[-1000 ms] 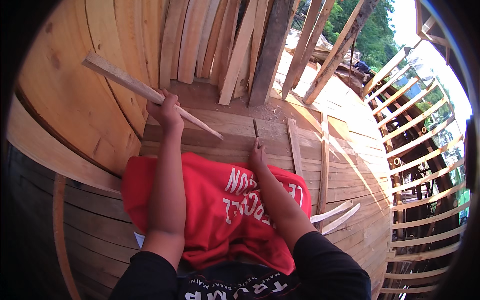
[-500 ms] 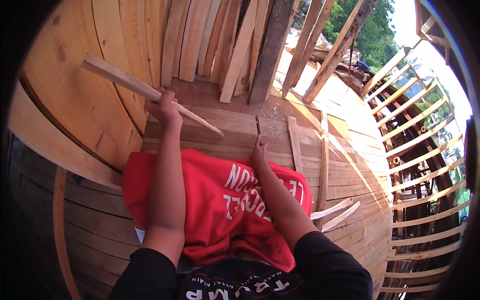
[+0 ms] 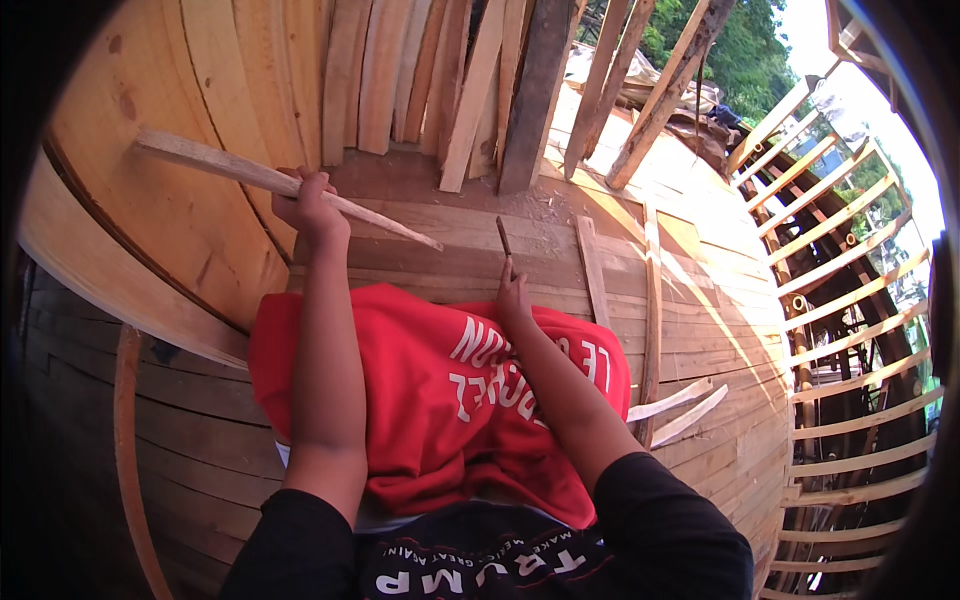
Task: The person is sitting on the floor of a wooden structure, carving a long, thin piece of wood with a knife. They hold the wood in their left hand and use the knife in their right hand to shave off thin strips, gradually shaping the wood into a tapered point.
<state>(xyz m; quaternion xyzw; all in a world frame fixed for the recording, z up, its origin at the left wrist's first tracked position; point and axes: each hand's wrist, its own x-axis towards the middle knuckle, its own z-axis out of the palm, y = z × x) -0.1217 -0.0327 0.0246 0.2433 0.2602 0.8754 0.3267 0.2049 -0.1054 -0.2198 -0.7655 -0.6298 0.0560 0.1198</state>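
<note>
A person seated on a board floor (image 3: 720, 470) grips a stick (image 3: 235, 170) in the left hand (image 3: 313, 205), its fingers wrapped around the wood near mid-length. The stick's long axis runs on a slant, from upper left, before a broad wooden panel (image 3: 125, 75), down to the right, where the narrow end reaches over a beam (image 3: 465, 228). The thicker, squared end points away to the person's left; the tapering end points toward the right hand (image 3: 513, 292) and stops short of it.

That hand, just beyond the edge of a red cloth (image 3: 420, 350) spread over the lap, has its fingers closed on the near end of a slim, dark tool (image 3: 504, 237), which appears to be a blade, though it is too small in view to be certain. The tool points away from the body, leaning slightly left, and stands apart from the stick's tip.

A batten (image 3: 592, 270) lies to the right of the tool, roughly in line with the person's gaze. Farther right, two pale strips (image 3: 668, 402) lie near the cloth. Upright planks (image 3: 375, 80) line the far side beside a dark post (image 3: 537, 100), and a slatted frame (image 3: 850, 492) curves along the right.
</note>
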